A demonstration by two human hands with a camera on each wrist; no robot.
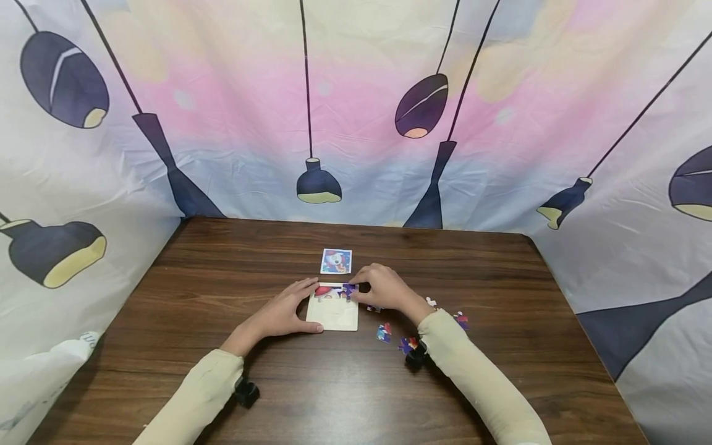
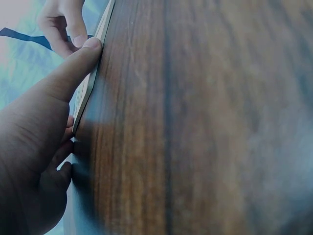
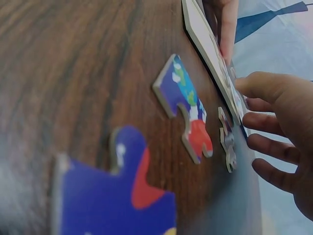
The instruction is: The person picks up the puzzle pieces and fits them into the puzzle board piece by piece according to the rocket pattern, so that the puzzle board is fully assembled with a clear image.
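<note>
On the table lies a shallow pale puzzle tray, its upper part filled with red, white and purple pieces. My left hand holds the tray at its left side, fingers at the upper left corner and thumb on the near edge. At the tray's upper right, my right hand pinches a purple puzzle piece between thumb and index finger, low over the tray. The right wrist view shows the right hand's other fingers spread along the tray's edge. Beneath that hand lies a loose piece beside the tray.
A picture card of a white cartoon character in a red hat lies just beyond the tray. Several loose pieces lie to the right, among them a blue and red one and a purple and red one. Printed cloth surrounds the table.
</note>
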